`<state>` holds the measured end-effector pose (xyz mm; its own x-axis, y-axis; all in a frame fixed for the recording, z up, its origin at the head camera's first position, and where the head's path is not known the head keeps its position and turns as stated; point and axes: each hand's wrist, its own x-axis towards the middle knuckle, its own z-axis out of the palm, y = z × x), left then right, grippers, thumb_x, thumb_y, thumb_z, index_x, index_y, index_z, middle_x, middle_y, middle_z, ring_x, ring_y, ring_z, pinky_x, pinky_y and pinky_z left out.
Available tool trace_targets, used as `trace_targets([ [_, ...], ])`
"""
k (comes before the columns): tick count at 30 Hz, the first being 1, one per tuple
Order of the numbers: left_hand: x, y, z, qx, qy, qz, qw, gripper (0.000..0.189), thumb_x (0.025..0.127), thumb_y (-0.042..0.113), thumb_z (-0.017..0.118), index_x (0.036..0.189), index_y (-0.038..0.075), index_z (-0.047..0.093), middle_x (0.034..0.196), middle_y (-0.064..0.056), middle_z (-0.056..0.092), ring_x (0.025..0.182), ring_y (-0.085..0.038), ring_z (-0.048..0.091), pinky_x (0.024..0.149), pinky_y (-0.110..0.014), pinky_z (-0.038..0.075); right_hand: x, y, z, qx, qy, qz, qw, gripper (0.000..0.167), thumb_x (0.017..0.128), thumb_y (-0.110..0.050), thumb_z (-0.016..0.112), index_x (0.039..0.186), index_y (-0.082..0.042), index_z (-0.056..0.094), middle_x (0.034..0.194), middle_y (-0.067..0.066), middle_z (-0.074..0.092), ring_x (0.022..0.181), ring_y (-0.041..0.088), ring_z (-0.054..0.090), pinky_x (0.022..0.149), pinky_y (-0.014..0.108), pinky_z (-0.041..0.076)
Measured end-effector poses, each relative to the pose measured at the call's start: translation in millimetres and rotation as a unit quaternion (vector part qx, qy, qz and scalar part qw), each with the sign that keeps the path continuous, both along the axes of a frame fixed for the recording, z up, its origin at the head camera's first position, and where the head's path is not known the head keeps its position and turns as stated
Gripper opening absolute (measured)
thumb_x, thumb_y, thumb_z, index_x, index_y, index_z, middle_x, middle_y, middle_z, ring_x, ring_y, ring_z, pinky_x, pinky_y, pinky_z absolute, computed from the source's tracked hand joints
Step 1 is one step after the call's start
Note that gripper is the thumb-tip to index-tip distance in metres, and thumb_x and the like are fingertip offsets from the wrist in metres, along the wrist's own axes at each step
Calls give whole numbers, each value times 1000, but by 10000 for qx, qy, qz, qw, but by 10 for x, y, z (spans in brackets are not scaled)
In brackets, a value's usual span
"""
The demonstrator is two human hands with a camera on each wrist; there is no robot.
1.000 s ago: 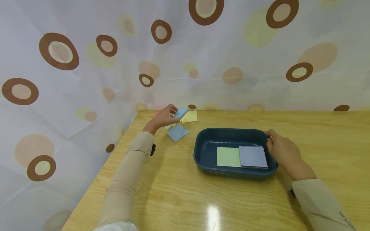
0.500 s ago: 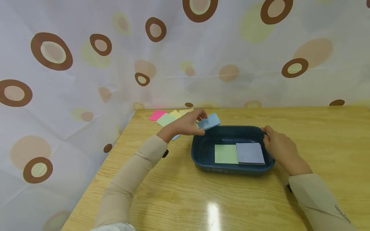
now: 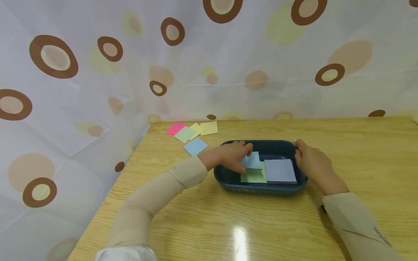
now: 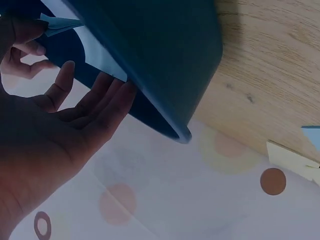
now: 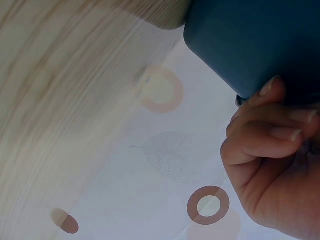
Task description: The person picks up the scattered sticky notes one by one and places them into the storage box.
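The left hand (image 3: 232, 155) is over the left part of a dark blue plastic box (image 3: 274, 145), its thumb and fingers gripping a light blue sticky note pad (image 3: 254, 161). In the left wrist view the thumb meets the fanned edge of that pad (image 4: 62, 24), and the other fingers are spread by the rim. The held pad overlaps a green sticky note pad (image 3: 256, 176) in the box. Beside the green one lies a pale lavender-blue pad (image 3: 280, 170). The right hand (image 3: 315, 165) grips the box's right rim, fingers curled outside it in the right wrist view.
At the table's back left lie pink (image 3: 175, 129), green (image 3: 185, 134) and yellow (image 3: 209, 127) notes, some overlapping. A blue note (image 3: 196, 146) lies in front of them. A patterned sheet (image 3: 192, 72) hangs behind and left of the wooden table (image 3: 183, 224).
My left hand has carried the light blue pad from the note group rightward and down into the box. The right hand keeps its hold on the rim. The view has shifted slightly.
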<state>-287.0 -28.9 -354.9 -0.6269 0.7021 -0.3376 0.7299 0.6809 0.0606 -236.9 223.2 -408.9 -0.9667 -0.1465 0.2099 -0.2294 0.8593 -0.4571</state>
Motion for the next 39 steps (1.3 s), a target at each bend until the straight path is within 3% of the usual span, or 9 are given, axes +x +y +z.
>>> trace_targets([
  [7,52,147,-92,-667,32,-86,9977,52,87,39,69,124,12,44,115,-6,48,94,-18,45,77,-29,41,-6,-17,19,-19,-53,-10,10000,36,96,-6,41,130,4,44,51,3,38,43,16,36,41,28,29],
  [18,80,238,-194,-1079,267,-144,9937,74,88,44,67,143,9,33,133,-11,43,111,-22,46,87,-32,44,-21,-13,21,-7,-44,-19,10000,36,95,-5,41,130,5,45,51,3,39,43,16,36,41,29,28],
  [27,100,260,-258,-1068,241,-182,9938,76,87,43,68,146,9,33,135,-10,43,113,-21,45,91,-31,44,-26,-15,8,20,-105,-46,9999,36,95,-6,42,130,3,45,52,4,40,44,17,37,41,29,29],
  [39,66,286,-357,-965,206,-180,9950,57,84,41,73,128,15,48,128,-9,46,106,-18,47,87,-30,45,7,2,22,-41,-97,-25,9999,36,96,-6,41,130,4,45,51,3,39,42,16,36,41,28,29],
])
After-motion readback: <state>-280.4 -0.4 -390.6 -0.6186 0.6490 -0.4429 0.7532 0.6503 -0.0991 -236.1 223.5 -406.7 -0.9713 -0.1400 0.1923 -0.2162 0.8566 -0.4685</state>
